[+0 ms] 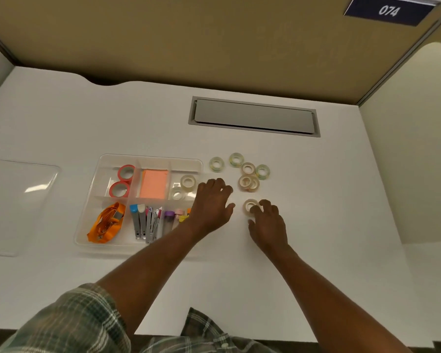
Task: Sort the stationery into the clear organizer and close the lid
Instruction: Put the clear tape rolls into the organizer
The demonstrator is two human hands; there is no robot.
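Note:
The clear organizer sits left of centre on the white desk. It holds two red tape rolls, an orange sticky-note pad, two clear tape rolls, an orange lanyard, staplers and small coloured items. Several clear tape rolls lie loose to its right. My left hand hovers palm down over the organizer's right edge, fingers apart, holding nothing. My right hand has its fingertips on one loose tape roll that rests on the desk. The clear lid lies flat at far left.
A grey cable hatch is set into the desk behind the rolls. Tan partition walls stand at the back and right, with a sign reading 074. The desk's front edge is near my sleeves.

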